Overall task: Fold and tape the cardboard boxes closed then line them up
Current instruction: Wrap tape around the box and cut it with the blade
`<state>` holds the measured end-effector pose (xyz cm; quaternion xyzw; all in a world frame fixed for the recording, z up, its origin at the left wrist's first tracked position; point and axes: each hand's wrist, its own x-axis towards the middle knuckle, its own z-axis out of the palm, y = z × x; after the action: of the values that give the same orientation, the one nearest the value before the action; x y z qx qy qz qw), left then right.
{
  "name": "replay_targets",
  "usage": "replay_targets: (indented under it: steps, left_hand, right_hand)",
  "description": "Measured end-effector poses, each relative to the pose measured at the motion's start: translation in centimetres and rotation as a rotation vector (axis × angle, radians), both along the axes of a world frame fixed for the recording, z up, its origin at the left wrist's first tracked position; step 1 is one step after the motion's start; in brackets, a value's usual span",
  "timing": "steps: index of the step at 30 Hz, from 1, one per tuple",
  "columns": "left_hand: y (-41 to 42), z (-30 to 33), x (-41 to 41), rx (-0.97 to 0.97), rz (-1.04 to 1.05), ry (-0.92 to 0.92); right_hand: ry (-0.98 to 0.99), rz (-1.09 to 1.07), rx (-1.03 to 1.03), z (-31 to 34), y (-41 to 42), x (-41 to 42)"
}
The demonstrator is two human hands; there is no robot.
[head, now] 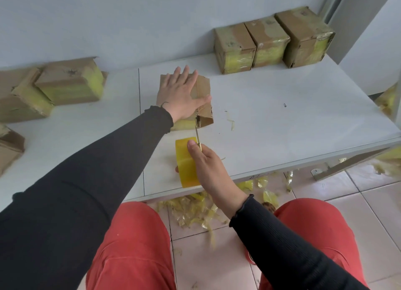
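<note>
A small cardboard box [204, 114] stands in the middle of the white table [282, 120], its top flaps folded down. My left hand [182, 96] lies flat on top of it with fingers spread, pressing the flaps. My right hand [208, 161] grips a roll of yellow tape [185, 161] near the table's front edge. A thin strip of tape [198, 135] runs taut from the roll up to the box's near side. Three taped boxes [271, 42] stand side by side in a row at the back right against the wall.
Several more cardboard boxes [65, 83], some with yellow tape, lie jumbled at the left end of the table. Crumpled scraps of yellow tape [195, 209] litter the tiled floor under the front edge. My red-trousered knees are below the table.
</note>
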<state>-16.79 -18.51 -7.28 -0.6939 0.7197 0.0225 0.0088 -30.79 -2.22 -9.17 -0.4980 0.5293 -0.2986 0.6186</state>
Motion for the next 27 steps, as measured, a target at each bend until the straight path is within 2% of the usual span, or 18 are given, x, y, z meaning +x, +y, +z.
replay_targets:
  steps: [2,3,4,6,7,8,9,12,14,16,19,24,27]
  left_hand:
    - [0.0,0.5,0.1,0.026,0.005,0.039]
    - [0.3,1.3,0.2,0.027,0.002,0.156]
    - [0.8,2.1,0.4,-0.007,0.016,0.374]
    - [2.3,3.6,1.0,-0.220,0.078,0.875]
    - [3.7,4.0,1.3,-0.361,0.127,1.000]
    - [5.6,4.3,1.4,-0.451,0.183,1.009]
    - [7.5,4.1,1.6,-0.460,0.241,0.957]
    - [13.5,2.1,1.1,-0.100,0.356,0.837]
    - [16.1,1.2,0.7,0.136,0.419,0.923]
    - [17.2,1.1,0.2,0.268,0.474,1.130]
    - [16.9,1.0,-0.5,0.258,0.527,1.324]
    - [17.0,0.8,-1.6,0.129,0.594,1.518]
    - [17.0,0.3,-1.9,0.076,0.620,1.589]
  right_hand:
    - [-0.025,0.003,0.023,0.5,0.3,0.2]
    - [-0.035,0.009,0.026,0.7,0.4,0.3]
    - [-0.040,0.020,0.032,0.9,0.5,0.3]
    - [-0.059,0.043,0.047,1.3,0.9,0.1]
    - [-0.064,0.058,0.048,1.6,1.0,-0.1]
    - [-0.061,0.075,0.044,1.9,1.3,-0.5]
    - [-0.049,0.087,0.032,2.1,1.4,-0.8]
    - [0.028,0.139,-0.008,2.5,1.0,-2.6]
    - [0.133,0.164,-0.100,2.7,-0.2,-4.1]
    - [0.285,0.148,-0.259,2.8,-2.2,-5.2]
    - [0.538,0.248,-0.463,3.1,-5.1,-6.3]
    - [0.918,0.464,-0.844,3.8,-7.6,-5.8]
    - [1.027,0.501,-0.992,3.9,-8.3,-4.9]
